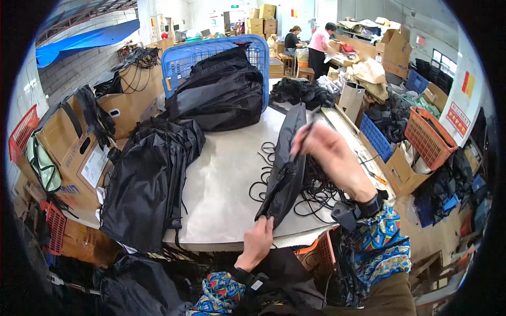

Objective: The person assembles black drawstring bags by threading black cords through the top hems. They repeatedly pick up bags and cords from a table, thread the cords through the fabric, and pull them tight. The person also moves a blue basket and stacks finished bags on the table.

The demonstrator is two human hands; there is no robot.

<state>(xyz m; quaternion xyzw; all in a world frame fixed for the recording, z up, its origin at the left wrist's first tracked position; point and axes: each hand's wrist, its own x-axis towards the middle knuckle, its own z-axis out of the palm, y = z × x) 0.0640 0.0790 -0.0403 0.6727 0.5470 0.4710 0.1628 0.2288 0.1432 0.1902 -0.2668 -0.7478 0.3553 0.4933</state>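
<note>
A narrow, folded black fabric piece [287,166], perhaps a bag, lies lengthwise on the table in front of me. My left hand [258,239] pinches its near end at the table's front edge. Above its far half is my right hand [329,150], blurred by motion, with the fingers closed around a thin dark thing that I cannot make out. Loose black cords [316,192] lie in a tangle under and beside the fabric, partly hidden by my right forearm. A stack of black fabric bags [150,184] hangs over the table's left front edge.
A blue plastic basket [171,66] holding black fabric stands at the table's back. More black fabric [303,94] lies to its right. A cardboard box [68,147] is at the left, orange crates [429,137] at the right. Two people [319,47] work in the background.
</note>
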